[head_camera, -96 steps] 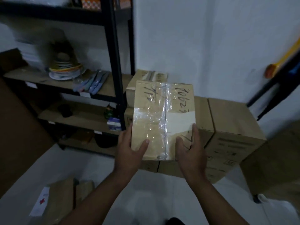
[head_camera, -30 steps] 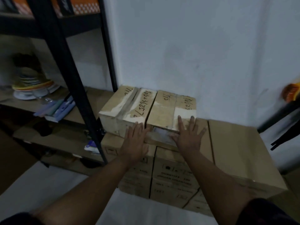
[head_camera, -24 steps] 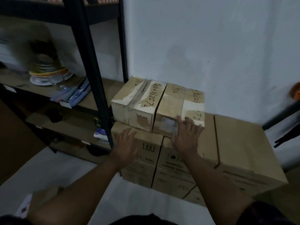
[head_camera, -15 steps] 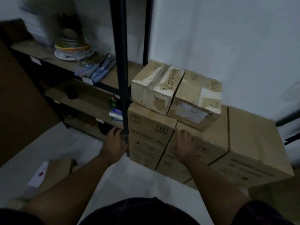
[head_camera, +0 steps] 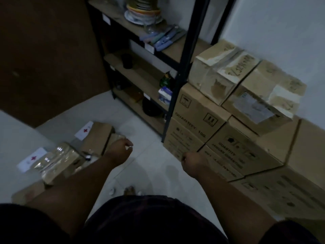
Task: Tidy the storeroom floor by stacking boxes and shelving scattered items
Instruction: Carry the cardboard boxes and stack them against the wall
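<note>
Two small taped boxes sit side by side on the stack of larger cartons [head_camera: 197, 118] by the white wall: the left small box [head_camera: 219, 73] and the right small box [head_camera: 263, 97] with a plastic patch. On the floor at the left lie several cardboard boxes: one with a red-cross label [head_camera: 95, 136] and a tape-wrapped one [head_camera: 56, 162]. My left hand [head_camera: 119, 150] hovers over the floor boxes with fingers curled, holding nothing. My right hand [head_camera: 191, 162] is a loose fist in front of the lower cartons, holding nothing.
A black metal shelf unit [head_camera: 186, 55] stands left of the cartons, holding stacked plates [head_camera: 142, 13], blue flat items [head_camera: 161, 39] and small packets [head_camera: 165, 92]. A brown panel [head_camera: 44, 55] fills the left side. Small debris [head_camera: 129, 189] lies on the pale floor near me.
I set the small taped box on the carton stack beside the other one, let go, and drew both hands back. My view has turned down and left toward the floor boxes.
</note>
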A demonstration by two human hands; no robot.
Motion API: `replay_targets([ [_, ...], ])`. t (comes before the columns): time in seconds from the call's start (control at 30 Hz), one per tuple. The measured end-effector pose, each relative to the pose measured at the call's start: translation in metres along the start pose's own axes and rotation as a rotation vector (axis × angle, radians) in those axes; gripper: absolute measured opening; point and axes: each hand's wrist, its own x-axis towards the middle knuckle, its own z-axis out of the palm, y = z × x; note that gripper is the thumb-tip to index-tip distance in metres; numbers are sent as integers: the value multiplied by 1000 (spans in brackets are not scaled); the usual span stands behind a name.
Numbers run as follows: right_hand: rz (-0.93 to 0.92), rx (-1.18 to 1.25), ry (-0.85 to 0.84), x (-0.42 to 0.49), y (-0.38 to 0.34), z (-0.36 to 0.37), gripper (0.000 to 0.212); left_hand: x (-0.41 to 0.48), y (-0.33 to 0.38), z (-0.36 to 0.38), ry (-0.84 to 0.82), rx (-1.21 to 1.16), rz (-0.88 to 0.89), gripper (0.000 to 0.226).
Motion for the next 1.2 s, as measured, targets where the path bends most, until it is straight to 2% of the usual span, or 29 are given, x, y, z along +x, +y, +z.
replay_targets([
  [0.1, -111, -41, 25, -4, -3, 3, 24, -36, -1, -4, 118, -47, -136, 14],
  [0.17, -176, -56, 31, -10, -1, 6, 23, -73, -2, -1, 201, -53, -203, 6],
  [0.3, -251, -17, 47, -27, 10, 27, 24, -160, -7, 33, 320, -9, -345, 12],
  [0.47, -287, 78, 6, -46, 19, 68, 27, -263, -24, 75, 285, -42, -470, 10],
  [0.57, -313, 3, -62, -57, 8, 85, 20, -315, -31, 77, 223, -28, -536, 6],
  [0.77, -395, -70, -110, -80, -43, 95, 23, -381, -50, 73, 372, -83, -703, 10],
  [0.93, -408, -62, -125, -99, -95, 102, 25, -427, -75, 63, 451, -119, -769, 11],
  [1.2, -375, -1, -73, -154, -169, 128, 24, -489, -142, 46, 399, -195, -804, 16],
])
